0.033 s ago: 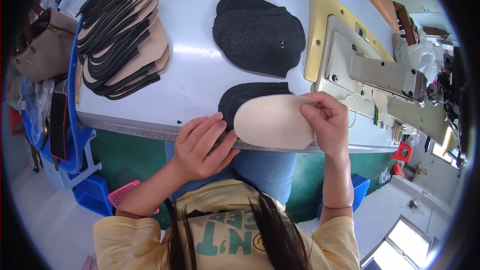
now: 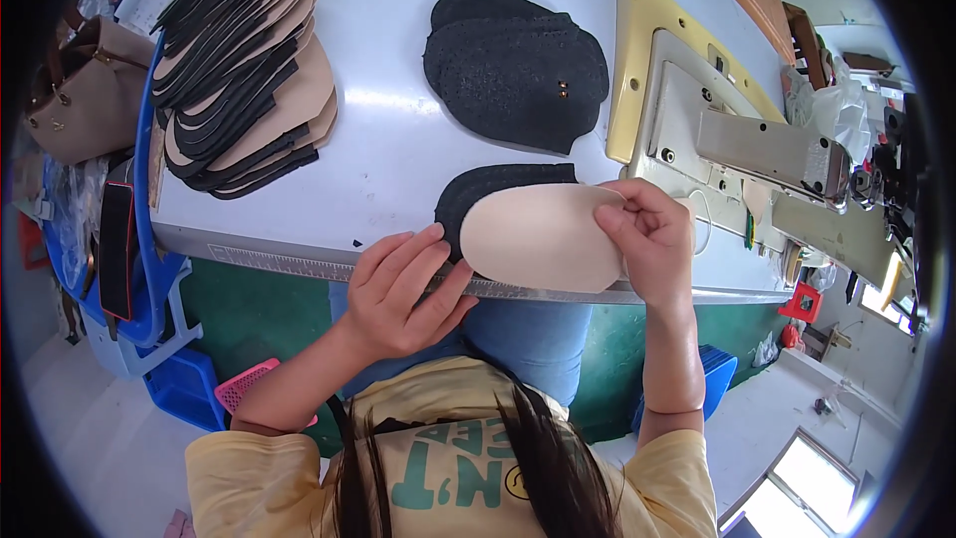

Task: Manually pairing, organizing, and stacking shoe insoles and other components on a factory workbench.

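The right hand (image 2: 652,244) pinches the pale piece (image 2: 543,239) by one end, over the black piece (image 2: 476,185) on the counter (image 2: 378,130). The left hand's (image 2: 398,294) spread fingers meet the black edge, maybe to steady it.

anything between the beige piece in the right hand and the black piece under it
Nothing visible: the beige rounded piece, held by the right hand, overlaps the black curved piece. The left hand is at the latter's left edge. The covered part is hidden.

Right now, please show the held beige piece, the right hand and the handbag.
Held beige piece (image 2: 538,239), head view: flat face.
Right hand (image 2: 657,244), head view: its middle.
Handbag (image 2: 92,105), head view: its side wall.
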`<state>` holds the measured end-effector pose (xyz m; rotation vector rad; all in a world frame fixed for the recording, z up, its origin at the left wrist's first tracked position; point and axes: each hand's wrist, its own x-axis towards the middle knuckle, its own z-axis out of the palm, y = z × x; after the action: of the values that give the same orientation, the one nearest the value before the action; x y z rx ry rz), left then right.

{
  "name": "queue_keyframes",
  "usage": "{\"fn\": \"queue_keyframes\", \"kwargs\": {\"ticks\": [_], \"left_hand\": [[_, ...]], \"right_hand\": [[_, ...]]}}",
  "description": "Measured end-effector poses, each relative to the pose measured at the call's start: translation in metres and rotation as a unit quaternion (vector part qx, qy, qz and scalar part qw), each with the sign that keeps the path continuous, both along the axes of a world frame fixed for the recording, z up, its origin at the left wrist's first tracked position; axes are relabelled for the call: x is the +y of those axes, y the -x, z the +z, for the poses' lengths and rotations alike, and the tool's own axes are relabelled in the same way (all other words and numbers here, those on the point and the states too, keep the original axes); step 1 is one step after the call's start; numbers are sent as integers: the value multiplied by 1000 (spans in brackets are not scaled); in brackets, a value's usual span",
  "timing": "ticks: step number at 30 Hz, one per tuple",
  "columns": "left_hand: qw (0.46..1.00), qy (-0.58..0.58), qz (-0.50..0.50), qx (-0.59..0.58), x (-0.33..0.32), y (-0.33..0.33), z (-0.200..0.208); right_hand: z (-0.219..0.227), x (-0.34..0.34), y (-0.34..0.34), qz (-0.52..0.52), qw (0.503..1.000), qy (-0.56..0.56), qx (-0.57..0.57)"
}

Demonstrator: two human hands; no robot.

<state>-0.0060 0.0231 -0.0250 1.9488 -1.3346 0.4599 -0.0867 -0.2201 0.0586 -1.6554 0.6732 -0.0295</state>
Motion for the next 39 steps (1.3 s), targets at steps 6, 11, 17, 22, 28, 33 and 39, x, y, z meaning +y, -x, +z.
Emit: {"fn": "queue_keyframes", "kwargs": {"ticks": [6, 11, 17, 22, 28, 33, 39], "left_hand": [[1000, 3, 0, 11, -1, 0, 1], [1000, 10, -14, 5, 0, -1, -2], [1000, 15, -9, 1, -1, -1, -1], [1000, -29, -9, -10, -3, -1, 4], [999, -46, -3, -7, -4, 1, 5], [999, -42, -15, 9, -5, 0, 9], [994, -30, -76, 77, -10, -38, 45]], "right_hand": [[-7, 7, -8, -2, 1000, -8, -8], [-4, 11, -6, -5, 1000, 20, 10], [-6, 12, -7, -12, 1000, -1, -3], [-10, 11, -4, -11, 1000, 0, 9], [-16, 12, 0, 12, 980, 199, -3], [-11, 19, 1, 57, 887, 456, -53], [-1, -27, 42, -24, 896, 443, -8]]}}
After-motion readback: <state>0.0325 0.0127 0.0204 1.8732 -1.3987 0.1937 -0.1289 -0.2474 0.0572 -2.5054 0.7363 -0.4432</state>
